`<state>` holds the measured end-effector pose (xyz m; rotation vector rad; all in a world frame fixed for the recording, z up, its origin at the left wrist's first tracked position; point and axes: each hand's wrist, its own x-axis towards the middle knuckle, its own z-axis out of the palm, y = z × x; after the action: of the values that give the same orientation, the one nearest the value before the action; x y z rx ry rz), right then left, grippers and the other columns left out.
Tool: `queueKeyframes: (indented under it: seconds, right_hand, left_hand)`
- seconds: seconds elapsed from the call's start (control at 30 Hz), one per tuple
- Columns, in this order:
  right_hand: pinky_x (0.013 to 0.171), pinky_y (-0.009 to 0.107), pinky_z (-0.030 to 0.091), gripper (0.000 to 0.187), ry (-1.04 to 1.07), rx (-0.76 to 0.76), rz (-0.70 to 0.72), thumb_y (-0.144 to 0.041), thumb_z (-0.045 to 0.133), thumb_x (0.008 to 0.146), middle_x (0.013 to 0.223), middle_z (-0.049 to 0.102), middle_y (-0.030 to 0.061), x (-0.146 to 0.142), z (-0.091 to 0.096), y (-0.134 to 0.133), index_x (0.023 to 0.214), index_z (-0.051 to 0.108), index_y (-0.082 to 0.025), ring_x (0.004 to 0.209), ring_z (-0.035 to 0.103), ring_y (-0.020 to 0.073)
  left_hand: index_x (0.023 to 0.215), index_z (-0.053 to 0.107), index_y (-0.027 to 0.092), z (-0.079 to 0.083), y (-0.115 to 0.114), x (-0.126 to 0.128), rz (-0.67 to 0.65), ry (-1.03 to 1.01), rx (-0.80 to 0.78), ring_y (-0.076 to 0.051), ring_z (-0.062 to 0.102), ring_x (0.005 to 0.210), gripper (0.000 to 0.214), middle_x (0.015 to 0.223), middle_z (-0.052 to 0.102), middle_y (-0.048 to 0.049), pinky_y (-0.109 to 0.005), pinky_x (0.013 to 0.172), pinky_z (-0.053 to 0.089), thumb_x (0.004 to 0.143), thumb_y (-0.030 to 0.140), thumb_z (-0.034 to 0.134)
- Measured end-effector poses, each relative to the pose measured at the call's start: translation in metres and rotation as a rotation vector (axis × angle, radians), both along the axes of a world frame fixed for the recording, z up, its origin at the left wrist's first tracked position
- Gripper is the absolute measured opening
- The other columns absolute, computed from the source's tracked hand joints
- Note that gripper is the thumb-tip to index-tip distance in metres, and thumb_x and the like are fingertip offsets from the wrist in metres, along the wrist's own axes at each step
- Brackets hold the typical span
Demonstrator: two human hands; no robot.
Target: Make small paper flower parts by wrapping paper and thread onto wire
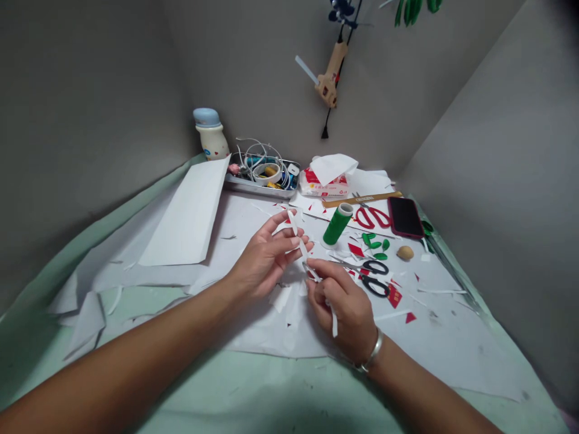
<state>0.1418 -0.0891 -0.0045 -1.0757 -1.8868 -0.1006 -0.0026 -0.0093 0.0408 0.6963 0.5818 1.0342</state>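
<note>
My left hand [266,256] is above the white paper sheet [253,325], fingers curled around a narrow white paper strip [295,228] that sticks up between them. My right hand [344,304] is just to its right, fingers pinched on another white paper strip [333,322] that hangs down past the palm. The two hands nearly touch at the fingertips. A silver bracelet [373,355] is on my right wrist. Black-handled scissors [375,276] lie on the table right of my right hand.
A green thread spool [337,224], red-handled scissors [373,217], a dark red phone [405,217], green and red paper bits [375,244], a tissue pack [328,181], a metal tray of cables and tape [262,175], a bottle [210,135] and a large folded white sheet [190,217] surround the hands. A glue gun [330,75] hangs on the wall.
</note>
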Motion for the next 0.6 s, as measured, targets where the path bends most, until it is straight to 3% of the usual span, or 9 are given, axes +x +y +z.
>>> queueKeyframes:
  seconds: [0.33, 0.6]
  right_hand:
    - [0.076, 0.034, 0.055, 0.021, 0.247, -0.056, 0.053, -0.008, 0.061, 0.083, 0.100, 0.067, 0.0085, -0.0034, 0.0092, -0.0026, 0.076, 0.047, -0.023, 0.089, 0.066, 0.0182]
    - [0.074, 0.033, 0.052, 0.007, 0.530, -0.335, 0.087, -0.020, 0.054, 0.090, 0.094, 0.062, 0.0051, 0.0013, 0.0062, -0.0021, 0.096, 0.056, -0.022, 0.087, 0.061, 0.0186]
  left_hand:
    - [0.119, 0.054, 0.019, 0.0030, 0.0008, 0.0000, 0.008, -0.026, -0.026, -0.011, 0.065, 0.078, 0.052, 0.085, 0.064, -0.0007, -0.028, 0.087, 0.054, 0.074, -0.006, 0.063]
    - [0.121, 0.056, 0.022, -0.0009, -0.0032, -0.0015, -0.137, -0.014, 0.060, -0.013, 0.066, 0.082, 0.055, 0.091, 0.064, -0.0017, -0.027, 0.084, 0.055, 0.073, -0.001, 0.069]
